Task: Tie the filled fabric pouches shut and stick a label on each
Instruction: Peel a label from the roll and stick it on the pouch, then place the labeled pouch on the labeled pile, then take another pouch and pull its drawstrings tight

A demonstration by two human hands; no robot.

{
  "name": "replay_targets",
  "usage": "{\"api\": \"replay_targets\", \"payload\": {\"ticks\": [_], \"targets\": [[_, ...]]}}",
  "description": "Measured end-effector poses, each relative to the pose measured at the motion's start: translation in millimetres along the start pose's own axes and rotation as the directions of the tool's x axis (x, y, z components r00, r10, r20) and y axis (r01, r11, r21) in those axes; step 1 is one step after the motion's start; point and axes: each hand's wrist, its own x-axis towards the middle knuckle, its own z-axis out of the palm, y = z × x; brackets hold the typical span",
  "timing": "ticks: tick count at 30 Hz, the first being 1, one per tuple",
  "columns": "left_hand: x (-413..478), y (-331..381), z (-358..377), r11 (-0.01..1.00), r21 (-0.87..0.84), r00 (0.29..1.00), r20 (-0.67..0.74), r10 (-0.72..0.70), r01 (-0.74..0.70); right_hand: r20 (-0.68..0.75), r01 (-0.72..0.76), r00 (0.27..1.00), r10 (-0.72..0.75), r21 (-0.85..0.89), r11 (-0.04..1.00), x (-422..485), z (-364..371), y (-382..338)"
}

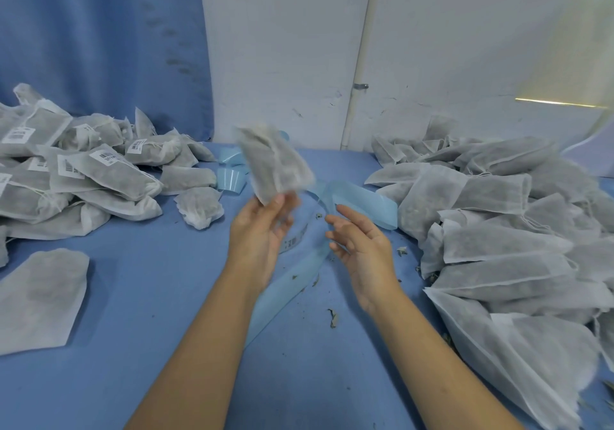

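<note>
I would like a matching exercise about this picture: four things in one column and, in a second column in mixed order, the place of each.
Things
1. held pouch
2. labelled pouches
3. unlabelled pouches
4. blue strip

Places
A. heaped on the right of the table
B. lying across the middle of the table
C. at the fingertips of the left hand, above the table
D. heaped on the left of the table

Pairs: 1-C, 2-D, 3-A, 4-B

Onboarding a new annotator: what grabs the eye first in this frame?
A blurred pouch, held up at centre by the left hand; the right hand hovers open beside it. Piles of labelled pouches lie at left, unlabelled pouches at right, on the blue table.
</note>
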Motion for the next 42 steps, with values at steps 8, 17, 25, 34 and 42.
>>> {"api": "replay_targets", "payload": {"ticks": [8, 17, 25, 34, 42], "targets": [[-2, -1, -2, 0.979, -0.133, 0.973, 0.196, -0.124, 0.152, -0.006, -0.032, 0.999, 0.032, -0.057, 0.998, 3, -5, 8], [-8, -15, 23, 0.906, 0.407, 0.959, 0.192, -0.21, 0.116, -0.208, 0.041, 0.976, -0.059, -0.093, 0.995, 13, -11, 9], [11, -36, 70, 0.895, 0.431, 0.961, 0.18, -0.208, 0.113, -0.486, 0.173, 0.811, -0.326, -0.334, 0.927, 61, -30, -26], [22, -57, 91, 0.892, 0.438, 0.962, 0.18, -0.203, 0.106, -0.576, 0.101, 0.779, -0.246, -0.271, 0.957, 90, -55, -44], [21, -60, 85, 0.897, 0.421, 0.969, 0.13, -0.21, 0.138, -0.547, 0.133, 0.816, -0.184, -0.131, 0.982, 87, -57, -42]]}}
